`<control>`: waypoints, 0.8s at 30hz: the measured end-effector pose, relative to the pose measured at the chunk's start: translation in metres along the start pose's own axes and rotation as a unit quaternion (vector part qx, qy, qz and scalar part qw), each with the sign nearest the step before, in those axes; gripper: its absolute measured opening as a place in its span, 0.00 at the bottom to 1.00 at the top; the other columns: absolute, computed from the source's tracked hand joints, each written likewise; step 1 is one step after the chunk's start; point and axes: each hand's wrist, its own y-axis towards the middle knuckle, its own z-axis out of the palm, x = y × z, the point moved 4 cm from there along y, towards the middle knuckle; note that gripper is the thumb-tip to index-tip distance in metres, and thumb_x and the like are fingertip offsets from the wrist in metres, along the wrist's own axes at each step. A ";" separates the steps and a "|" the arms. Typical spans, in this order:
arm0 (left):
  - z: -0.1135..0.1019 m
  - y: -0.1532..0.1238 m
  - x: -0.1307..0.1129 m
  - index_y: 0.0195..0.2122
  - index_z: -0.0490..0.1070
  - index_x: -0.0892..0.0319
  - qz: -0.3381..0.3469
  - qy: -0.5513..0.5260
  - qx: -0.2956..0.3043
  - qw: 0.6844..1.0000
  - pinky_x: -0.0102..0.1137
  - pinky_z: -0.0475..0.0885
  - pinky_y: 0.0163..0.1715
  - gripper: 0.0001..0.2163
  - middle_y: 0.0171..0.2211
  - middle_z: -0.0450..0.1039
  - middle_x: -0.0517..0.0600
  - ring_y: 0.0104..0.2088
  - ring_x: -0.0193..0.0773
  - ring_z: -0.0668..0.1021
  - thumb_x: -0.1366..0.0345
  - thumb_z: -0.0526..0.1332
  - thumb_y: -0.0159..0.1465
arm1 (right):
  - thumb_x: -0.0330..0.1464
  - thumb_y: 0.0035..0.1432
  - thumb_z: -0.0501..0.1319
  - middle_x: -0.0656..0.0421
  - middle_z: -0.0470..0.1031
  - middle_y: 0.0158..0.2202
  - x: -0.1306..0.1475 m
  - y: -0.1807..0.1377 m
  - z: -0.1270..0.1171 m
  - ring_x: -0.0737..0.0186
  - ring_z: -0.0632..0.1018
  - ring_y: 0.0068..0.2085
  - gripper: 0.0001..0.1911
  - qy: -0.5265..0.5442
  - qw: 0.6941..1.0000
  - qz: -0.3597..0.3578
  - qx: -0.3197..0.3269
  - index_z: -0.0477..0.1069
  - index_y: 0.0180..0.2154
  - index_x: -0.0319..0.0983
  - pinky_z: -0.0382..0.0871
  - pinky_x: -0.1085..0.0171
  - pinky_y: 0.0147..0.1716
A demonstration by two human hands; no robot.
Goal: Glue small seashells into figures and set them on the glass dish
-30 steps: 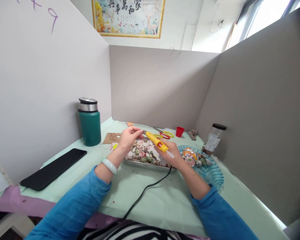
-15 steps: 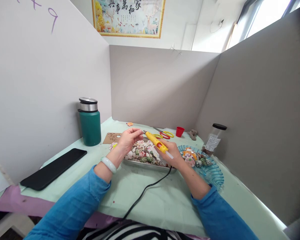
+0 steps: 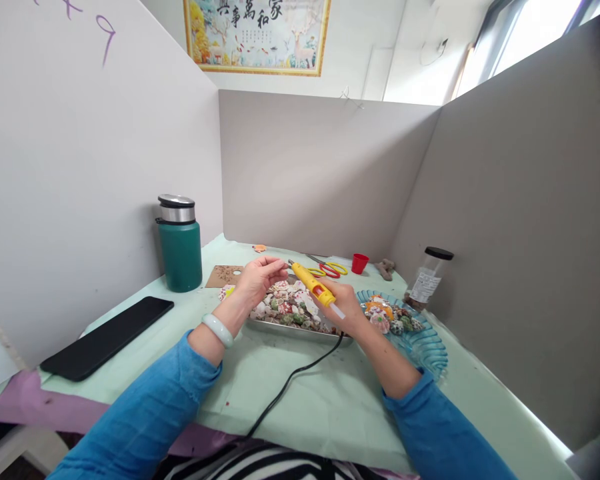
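The left fingertips [image 3: 276, 267] are drawn together in a pinch just at the nozzle of the glue gun [image 3: 313, 285]. Whether a small piece is caught between them cannot be told at this size. The left hand [image 3: 257, 280] is held above the far left corner of the tray [image 3: 300, 331], wrist raised off the table [image 3: 330, 407]. The right hand [image 3: 345, 308] is clenched round the rear of the gun, so that the gun is carried in the air over the tray, its nozzle aimed left and away towards the left fingertips. The clear glue stick juts back past the right knuckles.

Under both hands the tray is heaped with shells [image 3: 285, 303] and lies mid-table. A blue dish [image 3: 427, 350] with more shells stands just beside it towards the right edge. The cord [image 3: 290, 380] is trailed from the gun across the table and over the near edge.

Along the far edge lie scissors [image 3: 330, 269] and a red cup [image 3: 359, 263], with a jar [image 3: 427, 280] at the right edge. A flask [image 3: 180, 247] and a phone [image 3: 107, 337] are set along the left edge, well apart from the hands.

The chief hazard is judged to be a burn, since the hot nozzle is almost touching bare fingertips. Glue could also be dripped onto the shells below and bond them together. The slack cord at the near edge could be snagged by a sleeve, and the gun jerked.
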 end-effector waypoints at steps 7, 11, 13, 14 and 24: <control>-0.002 0.001 -0.001 0.27 0.71 0.65 0.010 0.006 -0.009 1.000 0.27 0.73 0.30 0.07 0.26 0.76 0.50 0.24 0.30 0.77 0.70 0.68 0.50 | 0.28 0.49 0.57 0.60 0.74 0.27 0.000 0.001 0.000 0.64 0.72 0.26 0.06 -0.019 1.000 0.006 -0.004 0.70 0.32 0.39 0.61 0.68 0.27; -0.002 0.000 0.000 0.27 0.71 0.65 0.010 0.009 -0.007 1.000 0.27 0.73 0.30 0.08 0.25 0.76 0.50 0.24 0.30 0.77 0.70 0.69 0.50 | 0.29 0.49 0.57 0.60 0.74 0.26 -0.001 0.001 0.000 0.65 0.71 0.25 0.06 -0.030 1.000 -0.002 -0.005 0.70 0.31 0.39 0.60 0.68 0.26; -0.002 0.001 0.001 0.28 0.71 0.65 0.009 0.011 -0.007 1.000 0.27 0.73 0.30 0.08 0.25 0.75 0.50 0.24 0.31 0.77 0.69 0.69 0.49 | 0.30 0.50 0.57 0.60 0.73 0.26 0.000 0.000 0.000 0.65 0.71 0.26 0.06 -0.029 1.000 -0.011 0.000 0.71 0.32 0.39 0.60 0.68 0.27; -0.001 0.001 0.001 0.28 0.71 0.65 0.008 0.012 -0.007 1.000 0.27 0.73 0.29 0.08 0.25 0.75 0.50 0.24 0.31 0.77 0.69 0.69 0.49 | 0.29 0.50 0.57 0.60 0.74 0.26 0.000 0.000 0.001 0.65 0.71 0.26 0.07 -0.028 1.000 -0.013 0.004 0.71 0.33 0.39 0.60 0.68 0.27; -0.003 0.001 -0.001 0.28 0.70 0.65 0.023 0.021 -0.008 0.999 0.29 0.73 0.30 0.10 0.26 0.75 0.50 0.24 0.30 0.76 0.68 0.70 0.49 | 0.29 0.50 0.56 0.60 0.76 0.29 0.005 0.000 -0.001 0.64 0.72 0.28 0.10 -0.049 0.998 -0.018 0.017 0.72 0.36 0.40 0.60 0.68 0.28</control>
